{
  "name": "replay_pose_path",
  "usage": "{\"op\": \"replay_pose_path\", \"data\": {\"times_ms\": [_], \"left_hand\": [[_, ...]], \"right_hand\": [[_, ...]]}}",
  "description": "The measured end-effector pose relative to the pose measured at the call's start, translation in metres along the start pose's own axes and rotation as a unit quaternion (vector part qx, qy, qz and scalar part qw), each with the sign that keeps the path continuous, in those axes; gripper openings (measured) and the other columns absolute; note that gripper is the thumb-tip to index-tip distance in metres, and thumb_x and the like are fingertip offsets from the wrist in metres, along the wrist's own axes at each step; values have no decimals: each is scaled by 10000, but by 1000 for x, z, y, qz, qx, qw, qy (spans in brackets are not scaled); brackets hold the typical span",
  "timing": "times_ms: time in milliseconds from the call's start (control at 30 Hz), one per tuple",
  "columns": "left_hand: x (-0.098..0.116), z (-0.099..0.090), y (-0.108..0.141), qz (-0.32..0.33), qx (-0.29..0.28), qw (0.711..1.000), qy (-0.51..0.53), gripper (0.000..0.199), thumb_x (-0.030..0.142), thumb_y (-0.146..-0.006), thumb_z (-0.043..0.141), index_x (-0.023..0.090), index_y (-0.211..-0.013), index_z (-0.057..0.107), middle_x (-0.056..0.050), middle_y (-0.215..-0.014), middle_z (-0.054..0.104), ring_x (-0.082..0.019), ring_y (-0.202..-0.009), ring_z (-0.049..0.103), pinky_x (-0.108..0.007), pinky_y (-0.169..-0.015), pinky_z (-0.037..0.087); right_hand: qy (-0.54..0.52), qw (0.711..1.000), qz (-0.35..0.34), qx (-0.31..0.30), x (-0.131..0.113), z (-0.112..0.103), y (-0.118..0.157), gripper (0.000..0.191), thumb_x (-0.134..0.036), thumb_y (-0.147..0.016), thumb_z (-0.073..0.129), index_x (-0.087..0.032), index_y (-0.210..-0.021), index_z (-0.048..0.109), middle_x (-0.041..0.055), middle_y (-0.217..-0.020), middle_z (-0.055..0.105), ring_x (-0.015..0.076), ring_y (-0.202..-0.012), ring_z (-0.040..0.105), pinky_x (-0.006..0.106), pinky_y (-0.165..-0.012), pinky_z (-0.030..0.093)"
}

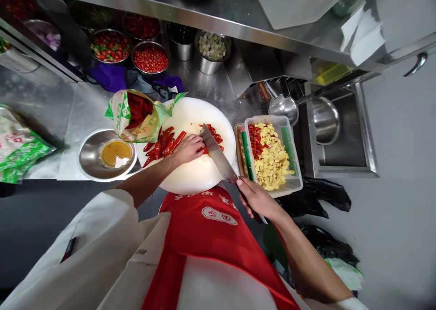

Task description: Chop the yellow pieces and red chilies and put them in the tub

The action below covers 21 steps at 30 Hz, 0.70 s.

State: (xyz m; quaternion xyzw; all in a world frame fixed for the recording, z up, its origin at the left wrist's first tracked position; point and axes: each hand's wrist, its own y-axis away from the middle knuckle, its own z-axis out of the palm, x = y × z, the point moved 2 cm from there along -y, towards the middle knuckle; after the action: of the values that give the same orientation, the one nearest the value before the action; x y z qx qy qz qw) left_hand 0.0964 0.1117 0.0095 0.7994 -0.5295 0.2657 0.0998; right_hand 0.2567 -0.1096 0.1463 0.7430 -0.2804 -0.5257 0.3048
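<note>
My right hand (257,196) is wrapped around the handle of a cleaver (220,157). Its broad blade stands on the round white cutting board (190,176), close beside my left fingertips. With fingers curled and pressed down, my left hand (189,149) holds red chili peppers (177,142), whose ends stick out behind it. More whole red peppers (156,150) lie on the board to the left. Chopped red pepper pieces (214,135) are on the far side of the blade, partly hidden by it. What lies right under my left fingers is covered.
An open bag of red peppers (117,119) leans over the board's left edge. Left of it sits a steel bowl (86,157) with brown liquid. A plastic container (295,160) of chopped yellow and red pieces stands right. Ingredient pots (208,65) line the back under a steel shelf (156,12).
</note>
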Motion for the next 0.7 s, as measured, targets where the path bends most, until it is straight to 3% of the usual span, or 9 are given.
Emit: {"op": "replay_pose_path", "data": {"times_ms": [200, 300, 467, 600, 700], "left_hand": [[-1, -3, 1, 2, -8, 1000, 13, 199, 289, -909, 540, 211, -993, 702, -74, -1105, 637, -243, -1111, 530, -406, -992, 452], [0, -6, 5, 9, -3, 1000, 13, 196, 307, -909, 554, 211, -1001, 699, -74, -1130, 628, -241, -1121, 529, -409, -999, 446], [-3, -9, 12, 10, 21, 999, 29, 165, 287, -891, 586, 213, -967, 712, -79, -1125, 619, -240, -1122, 522, -432, -1018, 436], [-7, -7, 13, -7, 7, 999, 43, 185, 258, -900, 552, 217, -951, 725, -75, -1094, 635, -237, -1091, 527, -428, -986, 462], [-8, -5, 11, -7, 8, 999, 50, 197, 255, -914, 530, 207, -946, 718, -71, -1080, 641, -227, -1078, 532, -402, -984, 466]], "right_hand": [[61, 988, -107, 91, -26, 27, -90, 337, -490, -1038, 292, -240, -917, 485, -69, -504, 476, 145, -380, 519, 268, -477, 421], [35, 986, -131, 96, -33, 27, -107, 345, -492, -1036, 297, -238, -913, 495, -54, -563, 517, 131, -380, 517, 252, -446, 403], [33, 987, -132, 84, -30, 16, -57, 365, -525, -1033, 293, -242, -988, 520, -64, -557, 528, 124, -363, 510, 246, -448, 409], [32, 998, -53, 23, -18, 12, -6, 398, -578, -1016, 297, -247, -937, 505, -73, -527, 509, 129, -350, 515, 243, -406, 403], [5, 1000, 6, 1, -9, 15, 4, 431, -615, -1002, 293, -241, -914, 487, -62, -574, 533, 128, -350, 519, 242, -360, 367]]}}
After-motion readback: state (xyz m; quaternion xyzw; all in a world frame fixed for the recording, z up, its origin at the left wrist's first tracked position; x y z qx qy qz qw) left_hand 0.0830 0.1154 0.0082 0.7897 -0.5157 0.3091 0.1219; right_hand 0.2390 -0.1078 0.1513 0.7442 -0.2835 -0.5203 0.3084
